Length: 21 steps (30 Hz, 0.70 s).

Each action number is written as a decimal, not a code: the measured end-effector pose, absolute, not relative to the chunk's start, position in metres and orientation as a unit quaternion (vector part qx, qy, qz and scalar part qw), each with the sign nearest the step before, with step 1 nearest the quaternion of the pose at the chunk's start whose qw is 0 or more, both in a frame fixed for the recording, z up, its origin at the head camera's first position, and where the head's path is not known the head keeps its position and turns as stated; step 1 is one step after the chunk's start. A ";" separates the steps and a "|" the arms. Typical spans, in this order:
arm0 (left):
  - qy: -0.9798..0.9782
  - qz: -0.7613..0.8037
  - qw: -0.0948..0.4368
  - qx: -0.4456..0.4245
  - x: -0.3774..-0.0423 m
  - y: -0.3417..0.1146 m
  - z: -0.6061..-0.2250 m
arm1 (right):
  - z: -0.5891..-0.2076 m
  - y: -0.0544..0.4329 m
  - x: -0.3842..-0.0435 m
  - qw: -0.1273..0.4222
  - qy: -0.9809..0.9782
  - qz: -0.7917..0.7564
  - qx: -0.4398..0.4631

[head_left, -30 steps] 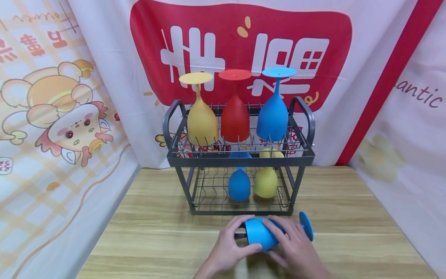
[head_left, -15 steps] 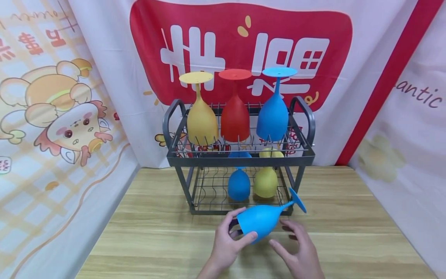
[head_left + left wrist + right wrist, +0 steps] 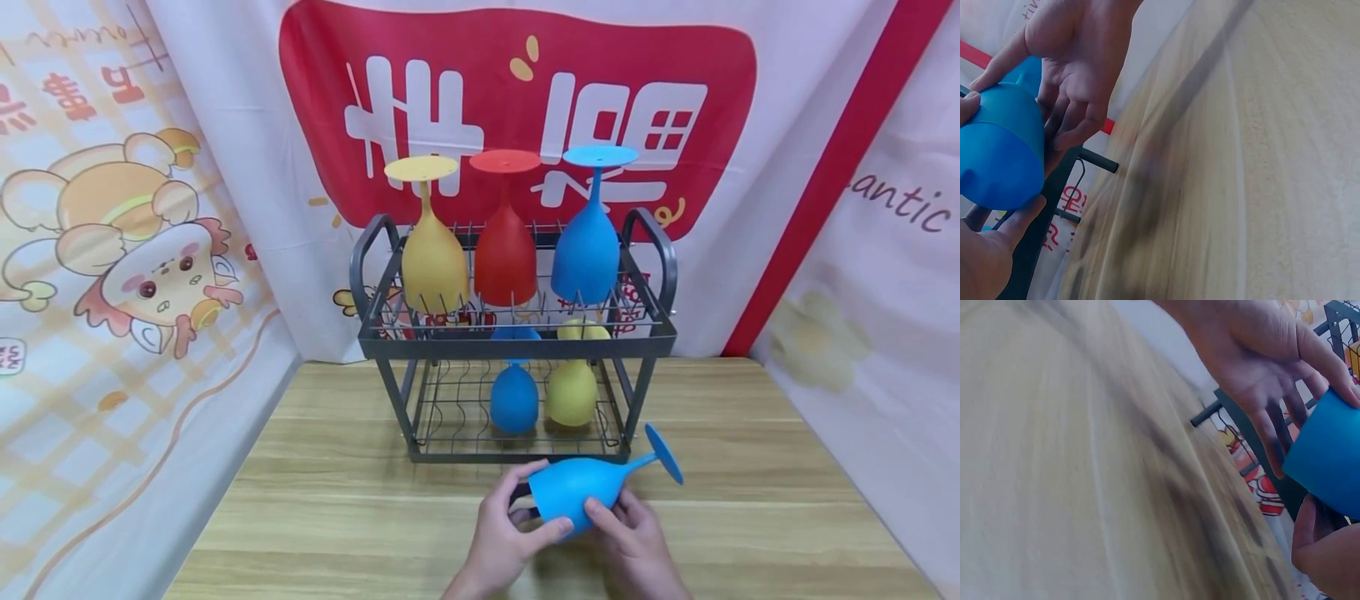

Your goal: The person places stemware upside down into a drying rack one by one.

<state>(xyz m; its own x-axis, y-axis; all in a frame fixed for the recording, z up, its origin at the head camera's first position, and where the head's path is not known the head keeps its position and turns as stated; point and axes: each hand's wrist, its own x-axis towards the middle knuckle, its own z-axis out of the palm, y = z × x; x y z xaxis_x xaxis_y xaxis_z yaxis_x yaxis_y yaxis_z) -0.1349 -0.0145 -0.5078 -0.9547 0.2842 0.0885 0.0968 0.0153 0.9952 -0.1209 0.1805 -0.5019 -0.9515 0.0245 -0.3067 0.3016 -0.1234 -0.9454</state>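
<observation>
In the head view a blue plastic goblet (image 3: 577, 492) lies sideways between two hands, its foot pointing up and to the right. My left hand (image 3: 504, 529) grips the bowl at the rim end, thumb on the near side. My right hand (image 3: 633, 537) holds the bowl closer to the stem, with the thumb on its near side and the other fingers partly hidden behind it. The left wrist view looks into the mouth of the goblet (image 3: 1000, 165). In the right wrist view, the side of the bowl shows at the right edge.
Behind the hands stands a dark two-tier rack (image 3: 517, 346). Yellow (image 3: 435, 258), red (image 3: 506, 258) and blue (image 3: 587, 258) goblets stand upside down on top. Below are a smaller blue goblet (image 3: 514, 398) and a yellow one (image 3: 572, 392). The wooden table (image 3: 315, 500) meets printed cloth.
My right hand first lay over the bowl, then came off it to the right, and now holds it again. My left hand has kept its grip while the goblet tipped and shifted slightly.
</observation>
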 end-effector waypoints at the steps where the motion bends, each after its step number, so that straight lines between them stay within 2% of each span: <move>1: 0.711 0.687 0.069 0.133 -0.135 -0.015 -0.509 | -0.503 0.178 -0.120 0.095 0.641 -0.752 0.124; 5: 0.721 0.675 0.072 0.140 -0.135 -0.021 -0.513 | -0.507 0.172 -0.117 0.086 0.620 -0.770 0.123; 7: 0.730 0.664 0.054 0.150 -0.135 -0.026 -0.515 | -0.508 0.171 -0.117 0.077 0.628 -0.765 0.121; 11: 0.754 0.640 -0.034 0.147 -0.138 -0.041 -0.517 | -0.504 0.174 -0.120 0.054 0.675 -0.726 0.120; 17: 0.761 0.619 -0.190 0.047 -0.152 -0.075 -0.519 | -0.492 0.183 -0.131 0.015 0.717 -0.691 0.088; 21: 0.760 0.595 -0.262 -0.011 -0.162 -0.098 -0.521 | -0.483 0.186 -0.138 -0.004 0.732 -0.680 0.051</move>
